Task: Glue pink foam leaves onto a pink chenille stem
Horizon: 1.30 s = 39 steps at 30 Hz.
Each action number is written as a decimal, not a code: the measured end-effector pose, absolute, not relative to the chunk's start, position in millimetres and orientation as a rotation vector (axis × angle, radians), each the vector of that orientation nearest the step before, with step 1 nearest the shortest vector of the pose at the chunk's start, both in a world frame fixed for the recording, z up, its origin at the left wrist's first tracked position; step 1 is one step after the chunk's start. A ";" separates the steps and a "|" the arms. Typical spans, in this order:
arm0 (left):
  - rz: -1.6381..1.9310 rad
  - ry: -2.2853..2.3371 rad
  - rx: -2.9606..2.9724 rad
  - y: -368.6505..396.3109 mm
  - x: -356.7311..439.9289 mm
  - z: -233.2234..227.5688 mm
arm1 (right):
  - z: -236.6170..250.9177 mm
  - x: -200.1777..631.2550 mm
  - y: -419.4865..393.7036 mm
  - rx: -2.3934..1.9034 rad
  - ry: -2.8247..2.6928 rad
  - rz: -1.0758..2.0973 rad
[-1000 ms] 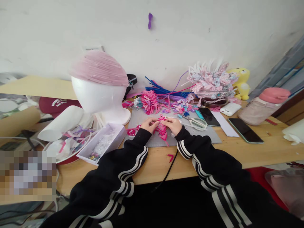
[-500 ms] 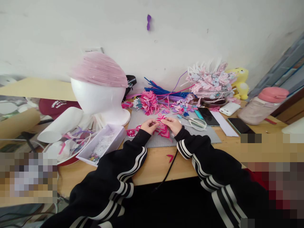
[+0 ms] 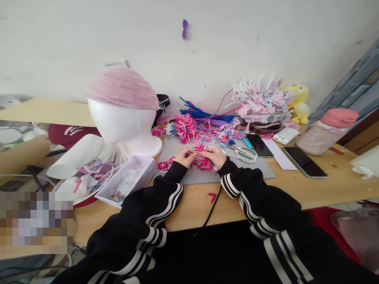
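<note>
Left hand point(image 3: 185, 157): fingertips pinched on pink chevron-layered piece point(image 3: 204, 164) | right hand point(image 3: 216, 157): pinching its opposite side | piece: between both hands, over grey mat point(image 3: 262, 172) | scissors point(image 3: 248, 154): beyond right hand | loose pink V point(image 3: 212, 197): on wooden table point(image 3: 186, 213), nearer the body

White lettering point(image 3: 73, 130) stands on a maroon item point(image 3: 60, 137), well left of the left hand point(image 3: 185, 157) and farther back — its top line seems to begin "LOONEY". The lines below it are too blurred to read — no other text is legible.
</note>
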<state>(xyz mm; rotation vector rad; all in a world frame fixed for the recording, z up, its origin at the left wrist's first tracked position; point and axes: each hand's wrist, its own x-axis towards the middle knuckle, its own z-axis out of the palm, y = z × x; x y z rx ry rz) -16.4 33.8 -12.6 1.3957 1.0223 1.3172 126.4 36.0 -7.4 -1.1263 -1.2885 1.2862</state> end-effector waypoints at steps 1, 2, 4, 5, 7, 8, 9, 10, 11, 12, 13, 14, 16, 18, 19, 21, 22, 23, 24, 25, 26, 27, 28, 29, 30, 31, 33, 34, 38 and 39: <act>1.316 1.026 1.396 33.9 -16.4 -12.7 | -6.8 126.4 35.6 -1.135 -1.297 1.277; 1.312 1.029 1.396 34.0 -16.4 -12.9 | -6.2 126.3 35.2 -1.144 -1.309 1.265; 1.302 1.032 1.392 34.4 -16.6 -13.4 | -4.6 126.2 34.3 -1.170 -1.331 1.239; 1.301 1.032 1.389 34.7 -16.7 -13.8 | -3.8 126.1 33.8 -1.183 -1.339 1.229; 1.304 1.039 1.391 35.3 -16.9 -14.5 | -2.3 125.7 32.9 -1.194 -1.343 1.219; 1.307 1.050 1.397 35.8 -17.0 -14.9 | -1.5 125.6 32.5 -1.195 -1.340 1.219; 1.309 1.063 1.405 36.3 -17.2 -15.4 | -0.7 125.4 32.0 -1.192 -1.337 1.220; 1.310 1.076 1.413 36.8 -17.4 -16.0 | -0.1 125.4 31.6 -1.190 -1.337 1.222; 1.311 1.087 1.419 37.4 -17.6 -16.7 | 0.5 125.4 31.2 -1.189 -1.342 1.225; 1.310 1.097 1.425 38.0 -17.7 -17.4 | 0.9 125.6 30.9 -1.192 -1.353 1.226; 1.309 1.105 1.430 38.6 -17.9 -18.2 | 1.1 125.8 30.7 -1.199 -1.369 1.223; 1.307 1.115 1.437 39.1 -18.0 -18.8 | 1.2 126.1 30.6 -1.208 -1.390 1.213; 1.302 1.144 1.468 39.2 -18.3 -19.2 | 0.9 126.7 30.7 -1.226 -1.429 1.182; 1.296 1.185 1.520 37.9 -18.4 -17.8 | 0.5 127.0 30.7 -1.241 -1.455 1.151; 1.296 1.215 1.553 36.6 -18.4 -16.2 | 0.6 126.9 30.6 -1.249 -1.462 1.141; 1.306 1.297 1.631 33.1 -18.4 -11.8 | 1.4 126.3 29.8 -1.265 -1.466 1.126; 1.319 1.346 1.675 31.0 -18.3 -9.2 | 2.1 125.8 29.2 -1.271 -1.464 1.123; 1.333 1.388 1.717 28.9 -18.2 -6.6 | 2.9 125.2 28.5 -1.275 -1.459 1.121; 1.347 1.417 1.759 27.0 -18.1 -4.3 | 3.7 124.6 27.7 -1.276 -1.453 1.121; 1.359 1.435 1.796 25.3 -18.1 -2.4 | 4.4 123.9 27.1 -1.275 -1.447 1.124; 1.371 1.444 1.824 23.9 -18.0 -1.0 | 5.0 123.3 26.5 -1.272 -1.441 1.132; 1.379 1.448 1.844 22.9 -17.9 -0.2 | 5.4 122.7 26.1 -1.269 -1.432 1.143; 1.385 1.451 1.851 22.3 -17.8 0.0 | 5.6 122.3 25.9 -1.264 -1.422 1.156; 1.389 1.454 1.845 22.0 -17.7 -0.3 | 5.8 121.9 25.8 -1.259 -1.411 1.172; 1.395 1.455 1.827 22.1 -17.5 -1.1 | 5.9 121.6 25.7 -1.254 -1.397 1.187; 1.404 1.454 1.804 22.6 -17.4 -2.2 | 6.0 121.4 25.7 -1.251 -1.383 1.201; 1.424 1.438 1.756 24.4 -17.0 -5.3 | 6.2 121.3 25.6 -1.243 -1.360 1.218; 1.431 1.424 1.738 25.6 -16.8 -7.0 | 6.2 121.3 25.6 -1.239 -1.351 1.223; 1.381 1.343 1.706 31.1 -16.6 -13.7 | 3.9 121.6 26.9 -1.213 -1.285 1.243; 1.362 1.326 1.704 32.1 -16.7 -14.6 | 3.0 121.8 27.7 -1.203 -1.263 1.256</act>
